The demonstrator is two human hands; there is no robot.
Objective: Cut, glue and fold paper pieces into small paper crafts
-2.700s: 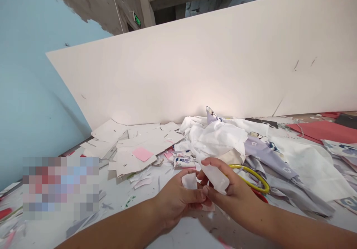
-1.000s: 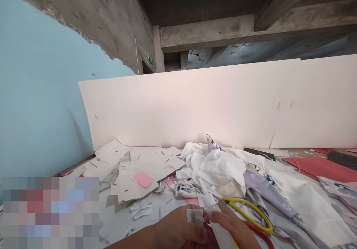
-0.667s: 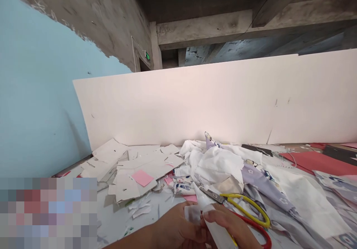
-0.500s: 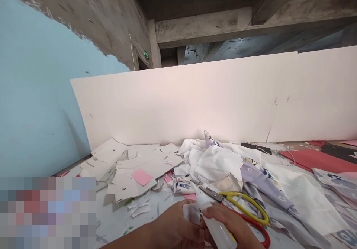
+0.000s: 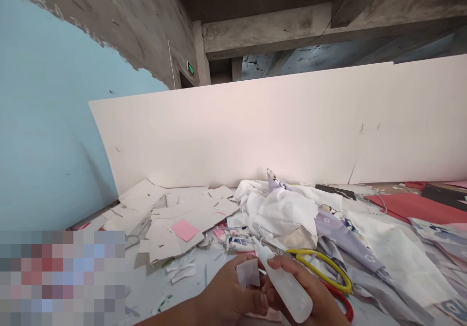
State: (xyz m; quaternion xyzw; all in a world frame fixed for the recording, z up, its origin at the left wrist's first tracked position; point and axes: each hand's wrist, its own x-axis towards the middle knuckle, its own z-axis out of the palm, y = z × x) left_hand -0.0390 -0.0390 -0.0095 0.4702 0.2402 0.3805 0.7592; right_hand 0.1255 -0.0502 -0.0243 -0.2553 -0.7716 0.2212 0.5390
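At the bottom middle my left hand (image 5: 224, 299) pinches a small white piece of paper (image 5: 248, 273) between thumb and fingers. Right beside it my right hand (image 5: 314, 299) is wrapped round a small translucent squeeze bottle (image 5: 284, 284) with a pointed nozzle. The nozzle points up and to the left, just past the paper's right edge. Both hands touch each other above the littered tabletop.
Scissors with a yellow and a red handle (image 5: 328, 275) lie just right of my hands. A heap of white and lilac flowered cloth (image 5: 314, 219) sits behind them. White card offcuts (image 5: 171, 219) and a pink note (image 5: 184, 229) lie left. A white board (image 5: 292, 131) stands behind; red sheets (image 5: 419, 205) far right.
The view tilted up, then slightly back down. My hands stayed together low in view; the bottle turned so more of its body shows and its nozzle sits by the paper piece.
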